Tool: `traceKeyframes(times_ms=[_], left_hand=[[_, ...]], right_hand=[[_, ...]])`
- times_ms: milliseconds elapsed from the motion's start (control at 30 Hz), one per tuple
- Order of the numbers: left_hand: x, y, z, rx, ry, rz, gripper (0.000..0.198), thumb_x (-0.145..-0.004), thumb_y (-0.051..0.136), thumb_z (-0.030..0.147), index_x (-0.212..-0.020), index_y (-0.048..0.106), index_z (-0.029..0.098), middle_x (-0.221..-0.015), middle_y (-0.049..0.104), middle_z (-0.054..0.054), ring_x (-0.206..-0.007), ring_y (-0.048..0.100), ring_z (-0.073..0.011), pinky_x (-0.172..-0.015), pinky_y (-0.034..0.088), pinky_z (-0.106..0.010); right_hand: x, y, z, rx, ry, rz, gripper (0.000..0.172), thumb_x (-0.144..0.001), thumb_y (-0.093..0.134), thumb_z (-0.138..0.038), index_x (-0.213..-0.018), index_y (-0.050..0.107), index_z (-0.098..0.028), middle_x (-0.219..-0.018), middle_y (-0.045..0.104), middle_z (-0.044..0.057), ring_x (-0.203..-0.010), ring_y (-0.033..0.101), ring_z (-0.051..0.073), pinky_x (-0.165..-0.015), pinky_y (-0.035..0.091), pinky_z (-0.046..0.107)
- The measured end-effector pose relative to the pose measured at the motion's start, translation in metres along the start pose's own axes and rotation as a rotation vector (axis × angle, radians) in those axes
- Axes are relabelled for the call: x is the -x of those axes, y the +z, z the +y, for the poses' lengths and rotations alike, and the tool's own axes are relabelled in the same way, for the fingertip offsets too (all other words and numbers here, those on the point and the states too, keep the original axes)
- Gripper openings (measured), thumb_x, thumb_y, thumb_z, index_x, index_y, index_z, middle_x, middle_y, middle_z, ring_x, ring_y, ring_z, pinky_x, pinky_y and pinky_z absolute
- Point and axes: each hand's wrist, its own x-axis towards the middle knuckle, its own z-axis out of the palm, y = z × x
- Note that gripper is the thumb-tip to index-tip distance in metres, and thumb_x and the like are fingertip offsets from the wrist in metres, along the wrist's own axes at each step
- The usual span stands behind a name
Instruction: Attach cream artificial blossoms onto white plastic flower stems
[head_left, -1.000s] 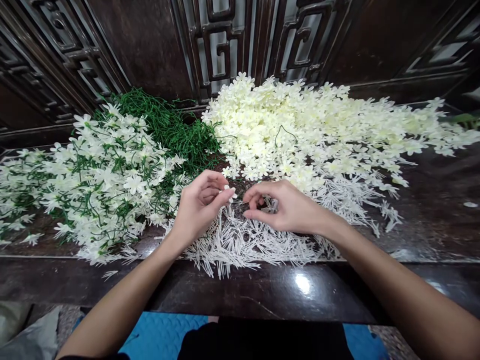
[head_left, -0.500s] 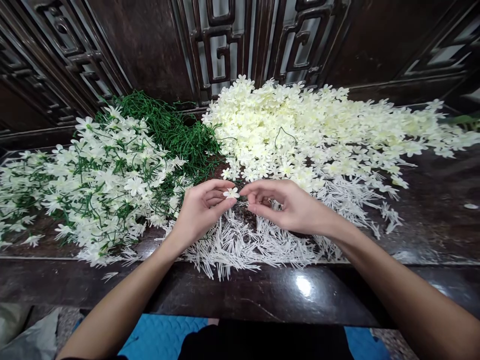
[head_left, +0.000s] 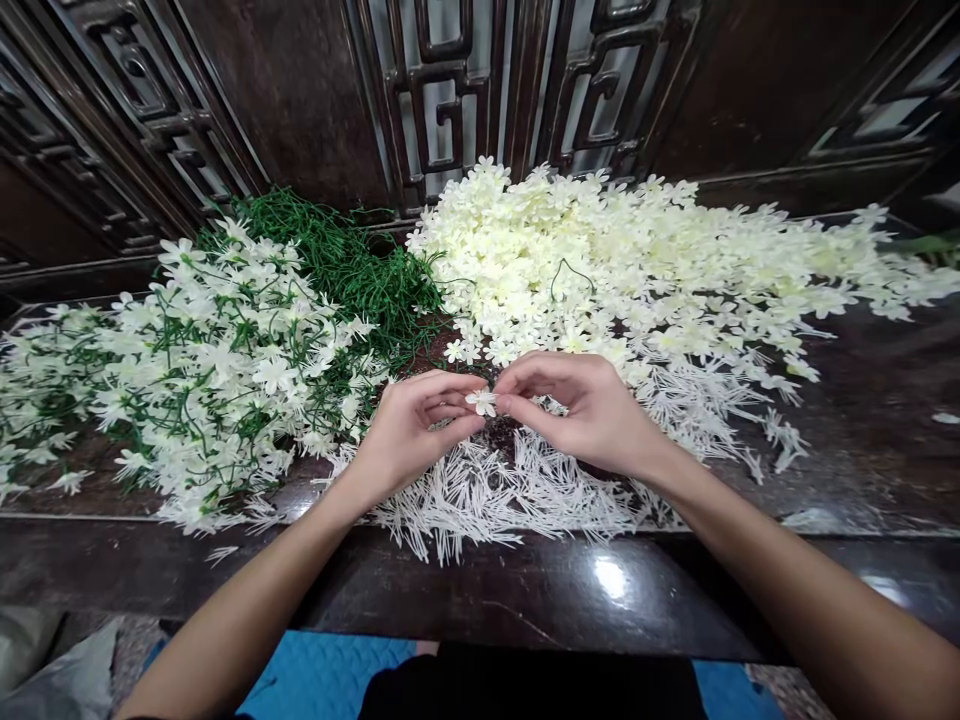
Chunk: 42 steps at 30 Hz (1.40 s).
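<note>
In front of me, a small white artificial flower (head_left: 481, 403) sits between the fingertips of both hands. My left hand (head_left: 416, 425) is curled around its left side, thumb below and forefinger above, other fingers bent behind. My right hand (head_left: 574, 405) pinches at the flower's right edge with thumb and forefinger; any thin stem or stamen in that pinch is too small to make out. Under the hands lies a spread of thin white stamen-like sticks (head_left: 487, 500). Behind them is a heap of loose cream-white flower heads (head_left: 555, 230).
Flowers on green stems (head_left: 217, 370) are piled on the left, in front of a tangle of green stems (head_left: 330, 245). Everything lies on a dark polished wooden bench (head_left: 862, 420) with a carved back (head_left: 450, 90). A blue quilted mat (head_left: 337, 670) is below.
The flower has shifted slightly right and toward me, up to my right fingertips. My right hand has closed in on it, and my left thumb and forefinger have spread a little.
</note>
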Motion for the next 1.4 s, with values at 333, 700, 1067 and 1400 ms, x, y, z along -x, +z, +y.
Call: traceKeyframes(times_ms=[333, 700, 1067, 1400], left_hand=[[0.001, -0.002, 0.002, 0.012, 0.056, 0.014, 0.026, -0.079, 0.066, 0.013, -0.104, 0.068, 0.016, -0.098, 0.070, -0.007, -0.087, 0.066, -0.0149, -0.083, 0.056, -0.029], [0.001, -0.001, 0.002, 0.070, 0.111, 0.034, 0.023, -0.076, 0.069, 0.009, -0.098, 0.068, 0.017, -0.093, 0.071, -0.004, -0.084, 0.067, -0.0131, -0.082, 0.056, -0.025], [0.001, -0.002, 0.004, -0.028, 0.161, 0.054, 0.018, -0.077, 0.069, 0.010, -0.093, 0.071, 0.018, -0.091, 0.072, -0.003, -0.080, 0.067, -0.0128, -0.076, 0.057, -0.024], [-0.001, -0.003, 0.011, 0.090, 0.042, 0.051, 0.019, -0.073, 0.071, 0.010, -0.090, 0.071, 0.017, -0.086, 0.072, -0.004, -0.077, 0.067, -0.0138, -0.074, 0.058, -0.026]], right_hand=[[0.000, 0.002, 0.002, 0.063, -0.044, -0.005, 0.011, -0.077, 0.062, -0.013, -0.083, 0.071, -0.018, -0.080, 0.071, 0.005, -0.072, 0.065, 0.018, -0.066, 0.057, 0.037], [0.002, 0.003, -0.001, 0.121, -0.130, 0.031, 0.011, -0.076, 0.060, -0.011, -0.080, 0.069, -0.014, -0.075, 0.070, 0.005, -0.066, 0.064, 0.017, -0.060, 0.057, 0.035], [0.002, 0.004, 0.001, 0.155, -0.200, 0.040, 0.013, -0.077, 0.058, -0.009, -0.083, 0.069, -0.016, -0.074, 0.070, 0.004, -0.066, 0.065, 0.016, -0.059, 0.057, 0.033], [0.002, 0.004, 0.001, 0.052, -0.144, 0.019, 0.011, -0.077, 0.061, -0.011, -0.083, 0.069, -0.017, -0.078, 0.071, 0.003, -0.070, 0.066, 0.015, -0.064, 0.058, 0.032]])
